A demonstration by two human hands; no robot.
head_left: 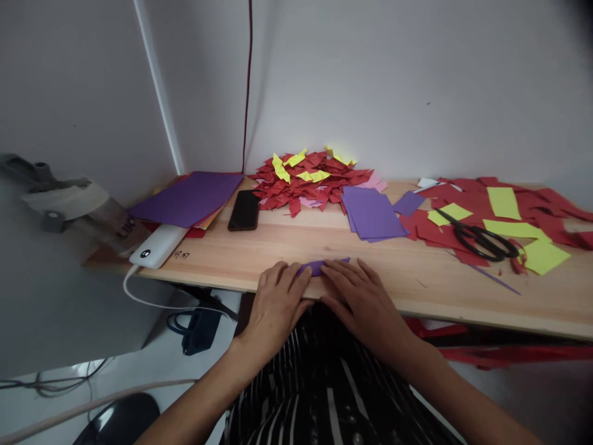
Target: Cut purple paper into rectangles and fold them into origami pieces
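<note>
A small folded strip of purple paper [315, 267] lies near the front edge of the wooden tabletop [296, 238], partly covered by my fingers. My left hand [280, 296] is over its left end, fingers bent and close together, holding it down. From the other side, my right hand [359, 293] holds the right part against the wood with its fingertips. Both thumbs are close to the table's edge. Beyond my hands are a stack of purple paper rectangles [374, 213] and a heap of folded red paper pieces [296, 184] with a few yellow ones on top.
Black-handled scissors [484, 241] lie among red and yellow paper scraps [503, 213] on the right. To the left are a black phone [244, 211], a white power bank [160, 246] with a cable, and larger purple sheets [189, 198]. A wall [370, 80] rises behind.
</note>
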